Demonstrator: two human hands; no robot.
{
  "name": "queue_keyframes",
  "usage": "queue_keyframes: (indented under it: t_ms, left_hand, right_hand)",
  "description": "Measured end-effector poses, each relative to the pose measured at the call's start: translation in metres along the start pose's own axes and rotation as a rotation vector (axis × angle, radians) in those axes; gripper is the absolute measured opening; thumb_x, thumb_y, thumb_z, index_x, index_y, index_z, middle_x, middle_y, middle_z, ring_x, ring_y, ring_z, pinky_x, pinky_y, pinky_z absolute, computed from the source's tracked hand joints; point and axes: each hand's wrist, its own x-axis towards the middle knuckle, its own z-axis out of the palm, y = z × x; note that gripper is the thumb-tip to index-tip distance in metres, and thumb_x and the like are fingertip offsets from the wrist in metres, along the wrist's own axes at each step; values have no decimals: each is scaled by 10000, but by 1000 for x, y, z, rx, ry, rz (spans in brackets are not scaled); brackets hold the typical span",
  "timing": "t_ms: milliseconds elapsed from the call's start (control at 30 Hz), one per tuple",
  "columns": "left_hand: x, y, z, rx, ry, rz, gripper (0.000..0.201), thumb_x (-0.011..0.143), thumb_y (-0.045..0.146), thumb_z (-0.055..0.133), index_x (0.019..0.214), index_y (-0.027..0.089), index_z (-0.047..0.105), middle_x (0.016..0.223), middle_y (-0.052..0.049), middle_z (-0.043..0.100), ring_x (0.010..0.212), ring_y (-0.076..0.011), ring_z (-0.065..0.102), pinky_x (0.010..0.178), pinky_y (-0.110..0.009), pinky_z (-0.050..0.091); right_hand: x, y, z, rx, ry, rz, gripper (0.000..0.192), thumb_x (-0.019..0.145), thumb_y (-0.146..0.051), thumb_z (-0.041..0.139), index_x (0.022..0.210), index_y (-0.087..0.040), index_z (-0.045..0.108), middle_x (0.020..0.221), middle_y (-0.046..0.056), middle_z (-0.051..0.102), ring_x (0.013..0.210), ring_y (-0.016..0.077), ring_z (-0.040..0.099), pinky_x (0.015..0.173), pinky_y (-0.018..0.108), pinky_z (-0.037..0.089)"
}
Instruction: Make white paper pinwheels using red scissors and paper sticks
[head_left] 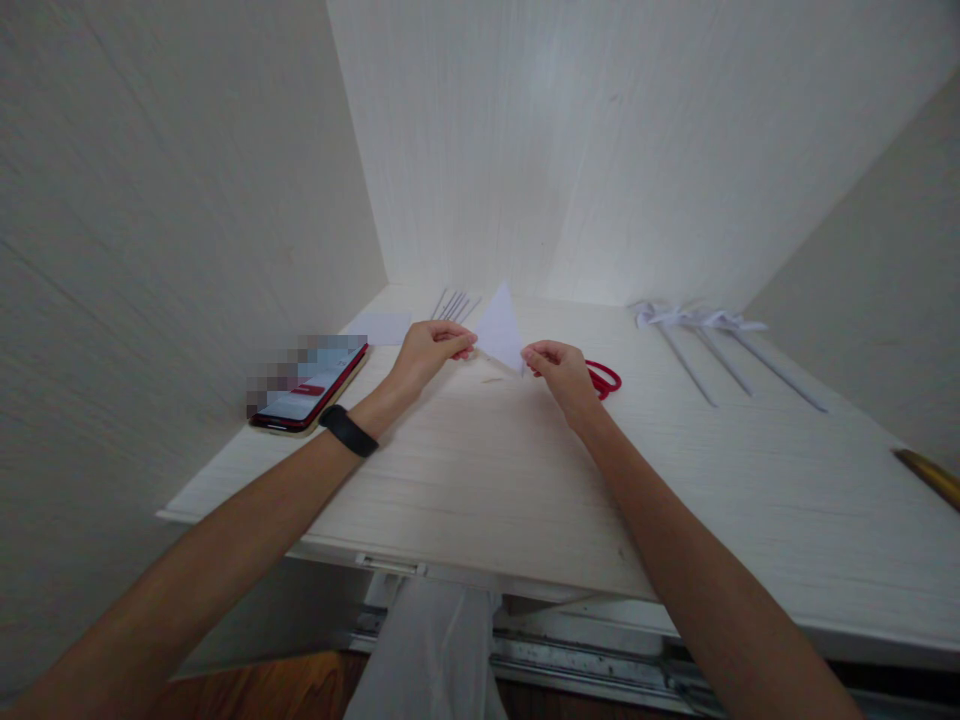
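A white paper triangle [500, 325] is held up over the white tabletop [480, 470], its point facing away from me. My left hand [435, 350] pinches its left corner between thumb and fingers. At the opposite corner, my right hand [556, 370] grips the paper in the same way. Red scissor-like handles [606, 379] stick out from behind my right hand; the rest of that tool is hidden. Just beyond my left hand lie several thin paper sticks [454, 305] and a flat white paper sheet [381, 328].
At the left, a phone [311, 385] with its screen lit leans by the side wall. Paper pinwheel-like shapes on sticks [694, 335] lie at the back right. A gold-coloured object [928, 475] sits at the right edge. Pale panels [480, 150] enclose the back and sides.
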Motion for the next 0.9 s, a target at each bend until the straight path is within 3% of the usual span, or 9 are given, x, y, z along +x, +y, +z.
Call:
queue_keyframes:
  t_ms: [900]
  left_hand:
    - [0,1,-2,8,23,-1,160,627,264,770,682,135,692,641,-36,683,590,-116,586,643,-250,491]
  right_hand:
    - [-2,-1,0,-35,-4,27,251,641,-403,673,690,-157,686,607,16,629,577,133,510,572,279,392]
